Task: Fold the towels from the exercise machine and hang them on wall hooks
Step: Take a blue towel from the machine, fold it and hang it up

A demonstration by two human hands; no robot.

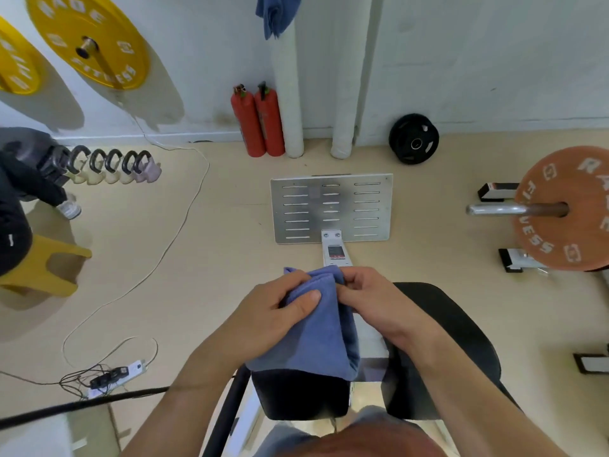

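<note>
Above the black seat pad (pixel 454 341), a folded blue towel (pixel 319 334) is gripped by both hands: left hand (pixel 280 311) curled round its side, right hand (pixel 372 298) pinching its top edge. "RADE FITNESS" is printed on the wall-hung yellow plate (pixel 89 41). A second blue towel (pixel 275 13) is hung on the white wall (pixel 494 61) above red fire extinguishers (pixel 258 122) on beige floor (pixel 230 258).

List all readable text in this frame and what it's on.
"RADE" and "FITNESS": yellow plate.
"RA…" and "F…ESS", partly cut off or hidden: orange plate.
Too blurred or small to read: second yellow plate, machine label, extinguishers.
</note>
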